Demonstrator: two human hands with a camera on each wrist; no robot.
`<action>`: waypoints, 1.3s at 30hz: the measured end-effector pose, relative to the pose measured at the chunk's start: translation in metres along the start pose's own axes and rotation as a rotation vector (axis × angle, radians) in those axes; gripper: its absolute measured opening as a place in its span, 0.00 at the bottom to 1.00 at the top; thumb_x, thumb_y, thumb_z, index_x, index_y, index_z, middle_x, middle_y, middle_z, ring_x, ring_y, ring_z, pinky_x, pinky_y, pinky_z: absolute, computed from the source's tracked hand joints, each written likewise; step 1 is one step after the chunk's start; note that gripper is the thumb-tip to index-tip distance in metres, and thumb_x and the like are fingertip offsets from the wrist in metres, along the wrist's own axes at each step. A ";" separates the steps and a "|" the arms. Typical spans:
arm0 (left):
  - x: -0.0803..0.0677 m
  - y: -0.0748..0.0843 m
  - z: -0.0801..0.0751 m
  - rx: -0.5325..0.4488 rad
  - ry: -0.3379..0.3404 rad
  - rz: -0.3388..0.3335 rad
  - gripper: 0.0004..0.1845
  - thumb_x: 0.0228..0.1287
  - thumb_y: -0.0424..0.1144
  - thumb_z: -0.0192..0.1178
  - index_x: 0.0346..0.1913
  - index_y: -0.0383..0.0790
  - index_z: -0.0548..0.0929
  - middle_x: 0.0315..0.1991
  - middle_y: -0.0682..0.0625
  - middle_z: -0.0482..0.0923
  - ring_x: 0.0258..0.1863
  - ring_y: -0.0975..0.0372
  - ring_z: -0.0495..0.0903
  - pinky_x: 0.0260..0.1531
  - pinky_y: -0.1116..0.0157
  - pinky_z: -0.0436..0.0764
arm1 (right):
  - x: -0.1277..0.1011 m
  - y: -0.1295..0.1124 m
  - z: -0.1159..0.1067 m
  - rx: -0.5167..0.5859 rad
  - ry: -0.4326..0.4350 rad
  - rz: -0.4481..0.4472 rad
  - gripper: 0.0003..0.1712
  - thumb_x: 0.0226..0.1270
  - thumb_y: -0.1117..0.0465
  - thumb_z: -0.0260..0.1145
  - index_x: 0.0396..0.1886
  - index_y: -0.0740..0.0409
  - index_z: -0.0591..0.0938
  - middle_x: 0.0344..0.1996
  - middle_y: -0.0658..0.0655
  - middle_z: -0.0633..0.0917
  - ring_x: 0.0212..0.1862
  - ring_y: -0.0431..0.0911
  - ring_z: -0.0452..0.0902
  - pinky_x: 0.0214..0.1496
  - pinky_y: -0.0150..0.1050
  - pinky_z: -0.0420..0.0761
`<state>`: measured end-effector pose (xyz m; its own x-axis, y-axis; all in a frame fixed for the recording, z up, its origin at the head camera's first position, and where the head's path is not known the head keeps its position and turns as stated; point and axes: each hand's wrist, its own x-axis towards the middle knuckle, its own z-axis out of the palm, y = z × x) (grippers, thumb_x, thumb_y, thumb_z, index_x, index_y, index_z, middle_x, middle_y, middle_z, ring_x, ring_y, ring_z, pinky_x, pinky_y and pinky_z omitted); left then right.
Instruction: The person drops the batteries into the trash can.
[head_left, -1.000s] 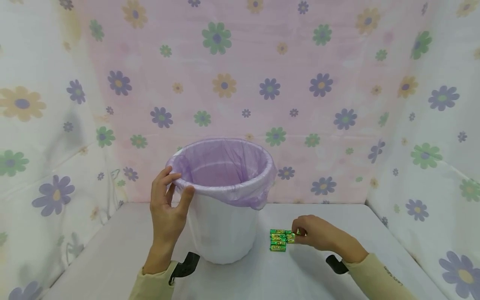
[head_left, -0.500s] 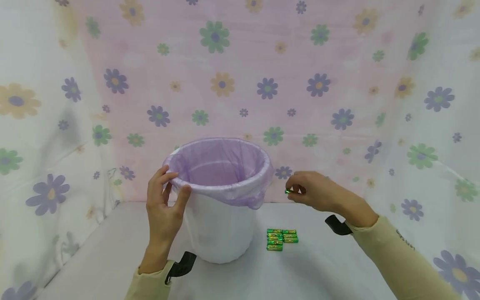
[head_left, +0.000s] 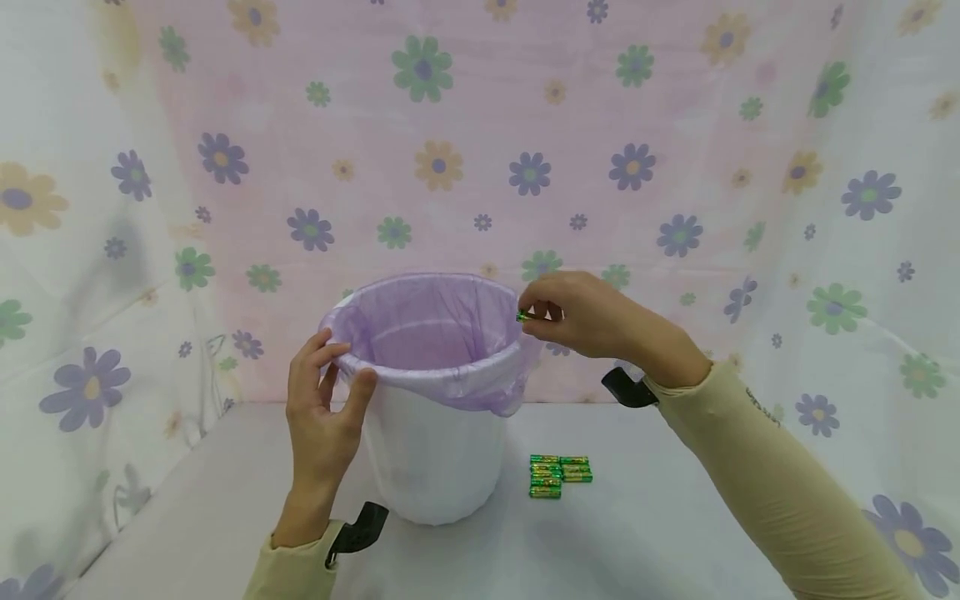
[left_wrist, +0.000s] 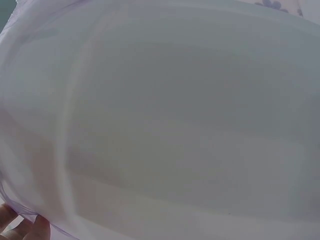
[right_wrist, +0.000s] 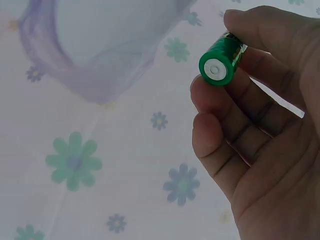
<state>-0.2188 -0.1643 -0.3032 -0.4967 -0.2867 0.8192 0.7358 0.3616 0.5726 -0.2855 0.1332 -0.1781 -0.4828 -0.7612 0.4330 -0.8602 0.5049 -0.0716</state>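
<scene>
Two hands are clamped on things: I see the left hand [head_left: 322,408] pinching the near-left rim of the bin [head_left: 435,450], its bag [head_left: 450,388] likely soft and slippery. Near the bin's right rim, a battery [right_wrist: 220,62], probably light, stiff and smooth, sits pinched in the right hand [head_left: 592,317]; I'd hold its middle.

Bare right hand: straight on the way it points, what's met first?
Likely the purple film liner folded over the round white bin, at its right side, the pinched green cylindrical battery leading the right hand. Depth is unclear; it may pass above instead.
</scene>
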 end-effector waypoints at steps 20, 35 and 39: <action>0.001 0.018 -0.001 -0.011 0.002 0.014 0.19 0.58 0.27 0.64 0.50 0.22 0.73 0.62 0.32 0.63 0.63 0.41 0.64 0.63 0.67 0.68 | 0.072 0.003 0.040 0.100 -0.084 0.054 0.04 0.63 0.61 0.67 0.35 0.56 0.83 0.29 0.49 0.80 0.38 0.43 0.73 0.42 0.35 0.76; 0.000 0.010 -0.001 -0.009 -0.004 0.014 0.19 0.57 0.25 0.64 0.51 0.23 0.73 0.63 0.33 0.63 0.63 0.42 0.64 0.63 0.68 0.67 | 0.087 0.003 0.061 0.150 -0.177 0.124 0.04 0.63 0.59 0.68 0.35 0.53 0.83 0.27 0.48 0.81 0.32 0.41 0.75 0.37 0.33 0.77; 0.001 0.017 -0.001 -0.014 -0.005 0.018 0.19 0.57 0.25 0.63 0.50 0.22 0.73 0.62 0.31 0.63 0.63 0.40 0.64 0.63 0.68 0.67 | 0.088 0.003 0.065 0.159 -0.192 0.136 0.04 0.63 0.58 0.68 0.35 0.53 0.82 0.28 0.48 0.80 0.33 0.42 0.74 0.37 0.33 0.76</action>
<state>-0.2060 -0.1595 -0.2928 -0.4855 -0.2753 0.8298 0.7510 0.3546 0.5571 -0.3409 0.0410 -0.1986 -0.6049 -0.7615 0.2329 -0.7930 0.5490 -0.2642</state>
